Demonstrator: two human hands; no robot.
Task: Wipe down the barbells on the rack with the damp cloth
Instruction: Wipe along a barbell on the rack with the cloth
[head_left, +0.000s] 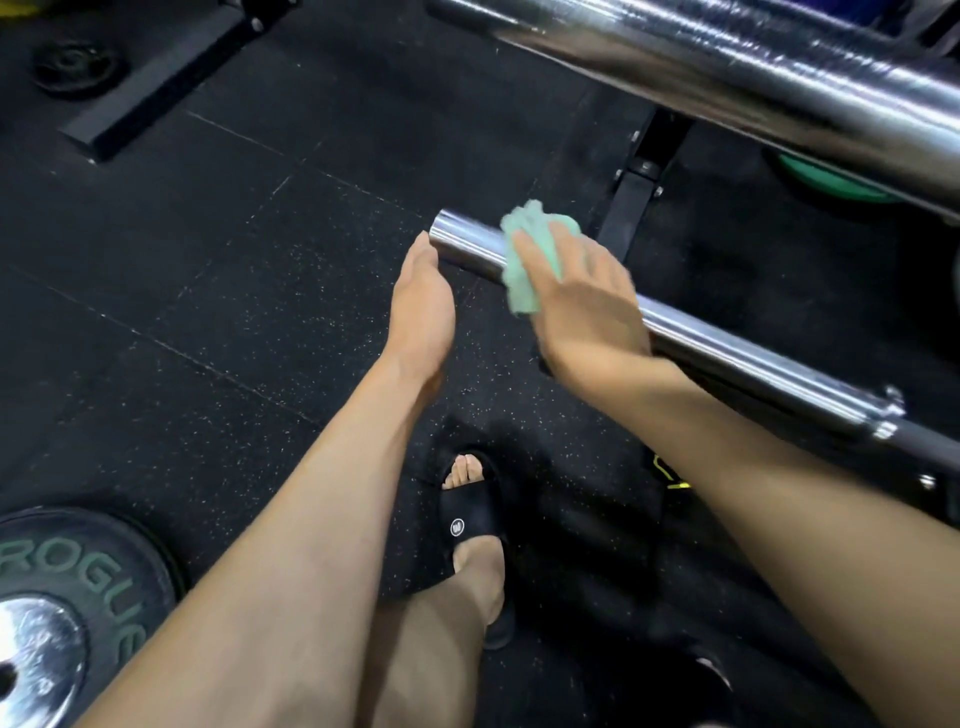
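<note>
- Weight plate (78, 587): black rubber disc with raised lettering and a shiny metal hub, lying flat on the floor at lower left.
- Floor (218, 249): black speckled rubber tiles with thin seams.
- Left hand (422, 306): flat, fingers straight and together, grip released, fingertips just beside the end of the lower barbell.
- Sandal (470, 525): black slide on a bare foot, seen between the two forearms.
- Lower barbell (727, 353): smooth polished chrome sleeve running down to the right, ending in a collar.
- Cloth (530, 249): crumpled pale green fabric draped over the sleeve near its free end.
- Right hand (582, 306): lies on the cloth, pressing it to the bar; blur hides whether the fingers curl round it.
- Upper barbell (727, 67): thicker chrome sleeve crossing the top right, nearer the camera, with a green plate (826, 182) partly hidden behind it.
</note>
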